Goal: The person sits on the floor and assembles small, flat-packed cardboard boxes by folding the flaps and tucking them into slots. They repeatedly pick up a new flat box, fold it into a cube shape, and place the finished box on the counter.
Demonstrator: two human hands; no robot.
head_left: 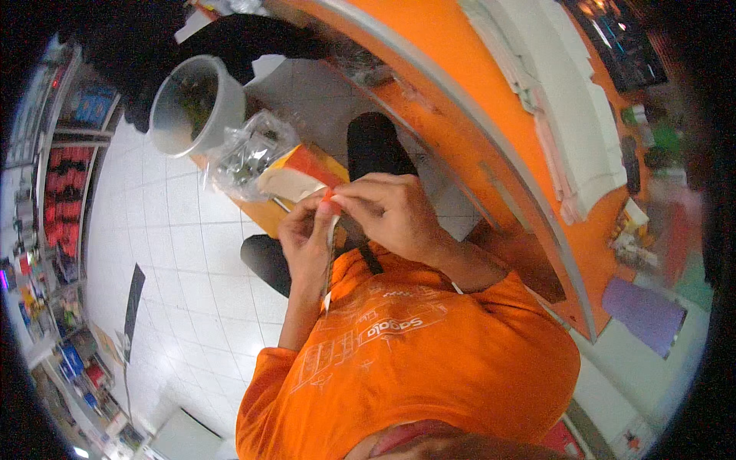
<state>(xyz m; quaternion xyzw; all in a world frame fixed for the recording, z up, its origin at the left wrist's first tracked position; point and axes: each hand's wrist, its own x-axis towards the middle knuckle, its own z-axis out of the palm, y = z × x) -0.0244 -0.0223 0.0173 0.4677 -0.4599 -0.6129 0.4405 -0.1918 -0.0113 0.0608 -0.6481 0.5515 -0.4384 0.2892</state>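
My left hand [302,234] and my right hand [392,215] meet in front of my lap. Between their pinched fingertips is a small orange-red piece [329,196], too small and blurred for me to tell its kind. A thin pale strip [331,253] runs from it down along my left wrist toward my orange shirt. Just beyond the fingers lies a cream-coloured flat piece [287,185] on a yellow and red surface [313,163]. Beside it sits a crumpled transparent plastic bag [249,157] with dark bits inside.
A whitish bucket [225,115] with dark green contents stands beyond the bag. On my right curves an orange desk [460,84] with a grey edge, bearing a stack of white sheets [563,115]. Cluttered shelves [65,192] line the left, across the white tiled floor [184,253].
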